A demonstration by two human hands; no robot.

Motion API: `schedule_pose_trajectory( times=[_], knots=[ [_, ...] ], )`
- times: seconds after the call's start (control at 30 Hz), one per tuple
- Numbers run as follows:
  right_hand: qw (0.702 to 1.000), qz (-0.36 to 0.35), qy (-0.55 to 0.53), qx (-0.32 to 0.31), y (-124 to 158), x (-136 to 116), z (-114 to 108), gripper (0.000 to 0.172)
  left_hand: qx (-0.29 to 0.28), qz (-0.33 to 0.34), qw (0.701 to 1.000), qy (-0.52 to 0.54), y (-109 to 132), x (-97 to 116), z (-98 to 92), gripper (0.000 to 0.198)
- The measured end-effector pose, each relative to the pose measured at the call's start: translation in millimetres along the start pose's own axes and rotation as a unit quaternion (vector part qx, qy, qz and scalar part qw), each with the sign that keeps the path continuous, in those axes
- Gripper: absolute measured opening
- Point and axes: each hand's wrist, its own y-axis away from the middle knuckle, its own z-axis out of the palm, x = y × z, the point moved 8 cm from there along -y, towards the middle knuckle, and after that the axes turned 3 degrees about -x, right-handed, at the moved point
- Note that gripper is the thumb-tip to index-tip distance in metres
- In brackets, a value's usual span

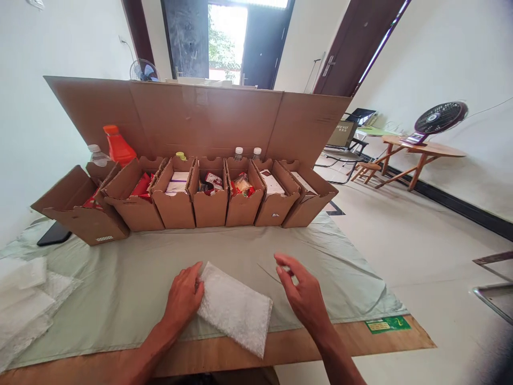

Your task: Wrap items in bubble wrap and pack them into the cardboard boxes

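A clear bubble wrap bag [236, 307] lies flat and slanted on the cloth, its lower corner past the wooden edge. My left hand [183, 294] rests at the bag's left edge, fingers loosely curved and thumb against the edge; it does not appear to grip it. To the right of the bag, my right hand [300, 289] hovers over the cloth with fingers bent and a gap between thumb and fingers. Nothing can be seen in it. A row of several open cardboard bins [210, 208] stands beyond both hands, holding red packets, white boxes and other small packages.
More bubble wrap bags [24, 305] are piled at the left, near a dark phone [54, 234]. Behind the bins rise a cardboard panel [208, 117], an orange-red bottle [120, 147] and several clear bottles. Green cloth [152, 267] covers the table; a fan [441, 117] stands far right.
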Motion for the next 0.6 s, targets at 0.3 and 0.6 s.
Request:
schedule_pose_trajectory(
  times=[0.3, 0.6],
  knots=[
    [0.972, -0.093, 0.206, -0.061, -187, -72, 49, 0.04, 0.042, -0.096, 0.994, 0.011, 39, -81, -42.2, 0.039],
    [0.958, -0.162, 0.225, -0.076, -92, -73, 21, 0.022, 0.034, -0.103, 0.994, -0.008, 47, -93, -50.4, 0.042]
  ],
)
